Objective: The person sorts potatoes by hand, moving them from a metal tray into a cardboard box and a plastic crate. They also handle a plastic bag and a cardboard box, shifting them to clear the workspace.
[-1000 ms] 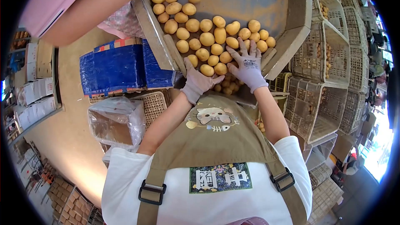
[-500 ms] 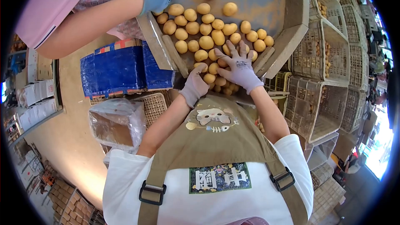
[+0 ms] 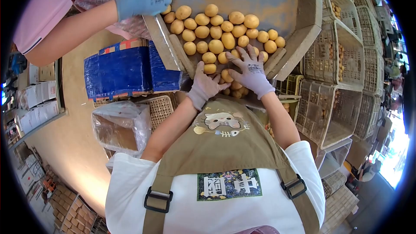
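Observation:
Many small yellow potatoes (image 3: 216, 46) lie in the lower part of a metal sorting tray (image 3: 273, 0) that narrows towards my body. My left hand (image 3: 204, 86), in a pale glove, is at the left of the narrow mouth, its fingers apart beside a potato (image 3: 209, 68). On the other side, my right hand (image 3: 252, 73) wears a matching glove and spreads its fingers over the front potatoes. One potato (image 3: 226, 76) sits between the two hands. More potatoes (image 3: 236, 90) are below the mouth, partly hidden by my hands and apron.
A co-worker's blue-gloved hand (image 3: 149, 1) is at the tray's left wall (image 3: 161, 39). Stacked plastic crates (image 3: 318, 108), some with potatoes, stand on the right. Left of me are a blue-wrapped box (image 3: 119, 73) and a carton lined with clear plastic (image 3: 121, 125).
Potatoes near my hands have shifted, and several between them have dropped out of sight. My left hand's fingers have turned and extended. The co-worker's gloved hand has moved left and turned.

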Motion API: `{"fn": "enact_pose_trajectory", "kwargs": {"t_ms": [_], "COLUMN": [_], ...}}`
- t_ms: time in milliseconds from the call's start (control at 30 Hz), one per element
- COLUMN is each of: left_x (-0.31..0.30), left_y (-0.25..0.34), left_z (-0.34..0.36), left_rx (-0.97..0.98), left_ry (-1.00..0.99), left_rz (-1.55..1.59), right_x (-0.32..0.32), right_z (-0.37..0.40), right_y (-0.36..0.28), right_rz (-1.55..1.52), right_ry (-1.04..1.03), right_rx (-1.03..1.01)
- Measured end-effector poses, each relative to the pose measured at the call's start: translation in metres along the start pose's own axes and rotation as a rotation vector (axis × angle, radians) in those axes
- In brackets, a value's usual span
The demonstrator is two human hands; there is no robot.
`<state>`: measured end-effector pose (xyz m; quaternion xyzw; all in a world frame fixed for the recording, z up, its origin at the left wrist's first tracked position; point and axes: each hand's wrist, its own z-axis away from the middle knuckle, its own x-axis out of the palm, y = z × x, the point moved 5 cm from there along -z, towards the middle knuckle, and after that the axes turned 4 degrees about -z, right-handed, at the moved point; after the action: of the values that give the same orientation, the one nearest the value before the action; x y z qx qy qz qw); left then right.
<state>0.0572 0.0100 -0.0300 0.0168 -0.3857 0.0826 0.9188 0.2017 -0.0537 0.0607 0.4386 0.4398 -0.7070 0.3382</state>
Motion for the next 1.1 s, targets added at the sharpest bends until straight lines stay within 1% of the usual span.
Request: {"fn": "enact_pose_trajectory", "kwargs": {"t_ms": [67,200,267,400,500,533,567,633,667,700,733,767,867,900,967,1000,1067,1100], "left_x": [0.004,0.010,0.010,-0.010,-0.020,-0.020,-0.016,-0.002,0.003,0.006,0.012,0.016,0.025,0.023,0.020,0.017,0.017,0.018], "left_y": [0.001,0.001,0.001,-0.003,-0.007,-0.009,-0.009,-0.003,0.001,0.000,0.001,0.002,0.000,-0.001,-0.003,-0.006,-0.008,-0.008], "left_z": [0.004,0.009,0.008,-0.009,-0.017,-0.017,-0.013,0.003,0.010,0.016,0.019,0.019,0.014,0.009,0.003,0.001,0.002,0.004], "left_rx": [-0.016,-0.020,-0.012,-0.050,-0.061,-0.044,-0.027,-0.030,-0.020,-0.012,0.083,0.072,0.028,0.026,0.019,0.019,0.002,-0.002], "left_ry": [-0.020,0.000,0.020,-0.027,-0.049,-0.040,-0.031,-0.031,-0.043,-0.050,-0.051,-0.100,-0.230,-0.266,-0.331,-0.242,-0.192,-0.168], "left_rz": [-0.017,0.019,0.019,-0.016,-0.079,-0.122,-0.166,-0.116,-0.057,0.006,0.004,-0.004,-0.015,0.003,0.038,0.036,0.062,0.076], "right_x": [0.001,0.002,-0.001,-0.007,-0.022,-0.013,-0.001,-0.009,-0.022,-0.019,-0.018,-0.023,-0.017,-0.045,-0.074,-0.078,-0.050,-0.045], "right_z": [0.001,0.001,0.003,-0.012,-0.023,-0.028,-0.035,-0.036,-0.029,-0.022,-0.010,-0.002,-0.006,-0.007,-0.024,-0.033,-0.059,-0.070], "right_y": [0.001,0.003,0.001,-0.016,-0.058,-0.053,-0.032,-0.003,-0.001,0.007,0.009,0.008,0.036,0.029,0.034,0.038,0.049,0.044], "right_rz": [0.003,0.020,0.018,-0.023,-0.012,0.058,0.093,0.107,0.177,0.156,0.169,0.185,-0.054,-0.191,-0.228,-0.251,-0.205,-0.182], "right_ry": [0.010,0.013,0.071,0.225,0.366,0.319,0.261,0.305,0.311,0.271,0.249,0.231,0.136,0.261,0.373,0.381,0.300,0.260], "right_rx": [-0.001,-0.014,-0.032,-0.026,-0.325,-0.295,-0.202,-0.055,0.038,0.046,0.011,-0.024,-0.061,0.014,0.201,0.246,0.259,0.262]}}
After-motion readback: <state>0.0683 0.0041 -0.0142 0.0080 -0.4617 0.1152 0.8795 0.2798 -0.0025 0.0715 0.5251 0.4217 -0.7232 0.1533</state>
